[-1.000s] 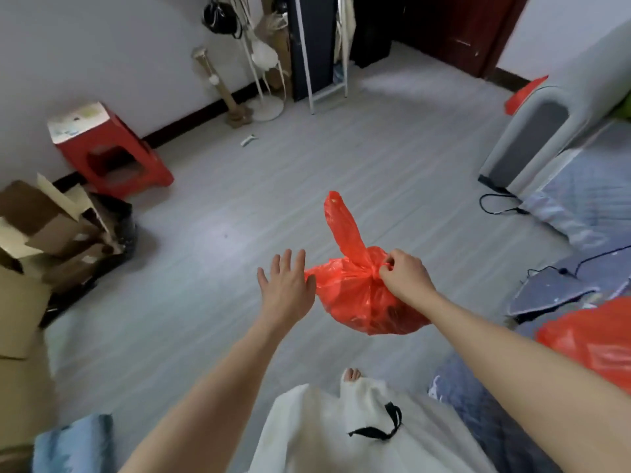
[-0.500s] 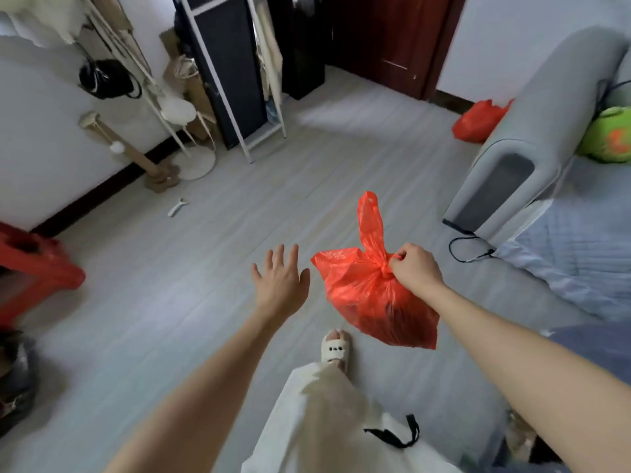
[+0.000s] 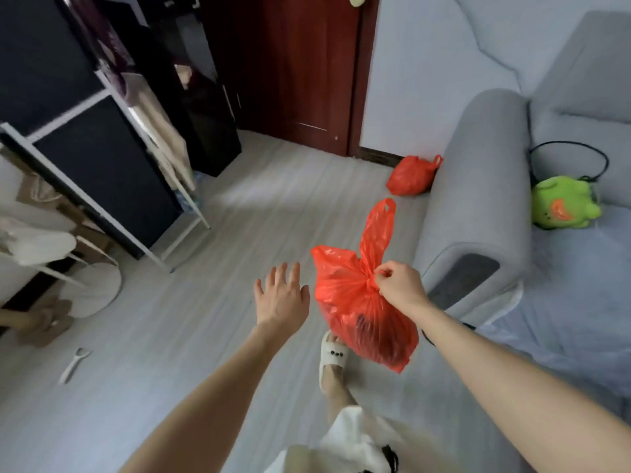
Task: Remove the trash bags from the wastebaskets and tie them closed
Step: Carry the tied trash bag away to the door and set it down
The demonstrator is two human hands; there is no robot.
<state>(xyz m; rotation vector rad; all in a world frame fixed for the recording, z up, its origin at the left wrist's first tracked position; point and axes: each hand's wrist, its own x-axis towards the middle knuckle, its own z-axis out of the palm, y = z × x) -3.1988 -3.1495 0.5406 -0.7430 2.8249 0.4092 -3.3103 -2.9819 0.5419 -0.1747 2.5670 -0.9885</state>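
1. The view has swung since a second ago: the red stool and cardboard at the left edge are gone, and the dark red door (image 3: 307, 73) now fills the top of the picture.
2. A second red bag (image 3: 411, 175), only a sliver behind the sofa a second ago, is now fully in sight, lying on the floor (image 3: 205, 319) against the end of the grey sofa (image 3: 478, 186), near the door.
3. The right hand (image 3: 399, 285) still pinches the knotted neck of the red trash bag (image 3: 358, 308), fingers curled tight round the twist, carrying it in the air.
4. The left hand (image 3: 281, 297) stays off the plastic, flat and spread, fingers straight, just beside the bag's left flank and holding nothing, as before.
5. The bag hangs above the floor, over a foot in a white slipper (image 3: 333, 358), with the sofa arm just to its right.
6. It looks full and rounded: glossy translucent red plastic, pleated towards the knot, dark contents showing faintly low down.
7. One handle loop sticks straight up above the knot; a crumpled flap juts out to the left of it.
8. A green plush toy (image 3: 563, 206) sits on the sofa seat, well apart from the bag.
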